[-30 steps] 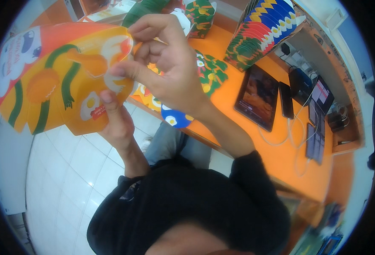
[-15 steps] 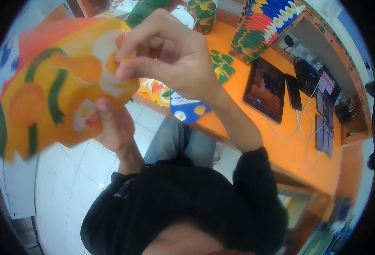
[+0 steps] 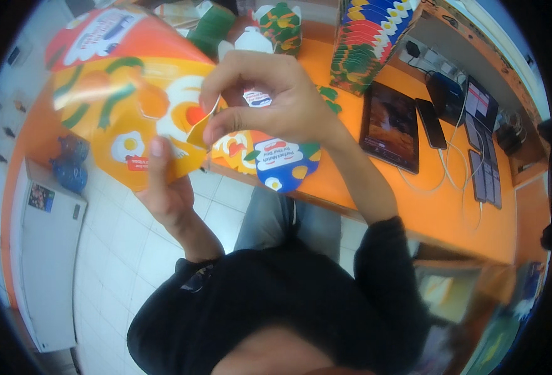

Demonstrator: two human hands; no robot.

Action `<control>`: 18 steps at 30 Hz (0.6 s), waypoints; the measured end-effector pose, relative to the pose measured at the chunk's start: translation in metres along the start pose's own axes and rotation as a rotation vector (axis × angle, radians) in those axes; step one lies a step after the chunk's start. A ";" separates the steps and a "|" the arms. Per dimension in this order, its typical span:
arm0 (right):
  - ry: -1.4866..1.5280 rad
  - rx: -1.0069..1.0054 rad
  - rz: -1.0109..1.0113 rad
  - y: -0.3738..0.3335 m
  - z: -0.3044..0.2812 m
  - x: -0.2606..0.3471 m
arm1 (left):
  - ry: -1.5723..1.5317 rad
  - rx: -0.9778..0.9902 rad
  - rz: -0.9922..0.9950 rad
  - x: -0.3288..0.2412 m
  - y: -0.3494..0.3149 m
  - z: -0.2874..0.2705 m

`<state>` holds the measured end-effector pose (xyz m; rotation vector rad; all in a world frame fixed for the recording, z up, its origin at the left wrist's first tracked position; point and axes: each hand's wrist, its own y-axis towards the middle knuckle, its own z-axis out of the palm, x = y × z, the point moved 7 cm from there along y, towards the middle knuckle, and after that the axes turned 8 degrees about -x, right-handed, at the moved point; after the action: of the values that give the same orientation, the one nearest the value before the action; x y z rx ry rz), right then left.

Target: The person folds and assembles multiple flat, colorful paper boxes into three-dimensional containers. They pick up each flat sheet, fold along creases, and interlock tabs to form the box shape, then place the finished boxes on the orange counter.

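Observation:
A food carton in yellow and red, printed with fried eggs and green strips, is raised over the left side, partly unfolded. My left hand grips its lower edge, the thumb lying across the yellow face. With thumb and forefinger, my right hand pinches a bent flap at the carton's right end. Beneath the right hand, flat carton blanks lie at the table's near edge: a blue one and a yellow one, overlapping. The carton's far side is hidden.
The orange table bears a tall stack of nested cartons, a standing green carton, a tablet, a black phone and white cables. At left are a blue plastic bag and a white cabinet.
The carton has tilted and turned, showing more of its red part. Its right-end flap is now bent between my right fingers. The view has shifted slightly.

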<state>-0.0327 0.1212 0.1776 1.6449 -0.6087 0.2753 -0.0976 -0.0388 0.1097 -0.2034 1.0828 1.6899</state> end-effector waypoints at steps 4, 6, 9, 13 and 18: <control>-0.246 -0.053 0.040 -0.003 -0.010 -0.004 | 0.016 0.115 0.039 0.007 0.005 0.013; -0.314 -0.105 0.052 -0.006 -0.012 -0.005 | 0.086 0.124 0.119 0.011 0.005 0.018; -0.298 -0.179 -0.005 -0.006 -0.009 -0.005 | 0.136 0.070 0.148 0.018 0.000 0.016; -0.233 -0.205 -0.053 -0.007 0.003 -0.009 | 0.025 -0.007 0.163 0.020 -0.009 0.006; -0.200 -0.188 -0.054 -0.008 0.009 -0.011 | -0.008 -0.043 0.109 0.017 -0.009 -0.007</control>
<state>-0.0392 0.1152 0.1641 1.5138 -0.7178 0.0125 -0.1002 -0.0321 0.0905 -0.1683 1.0686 1.8110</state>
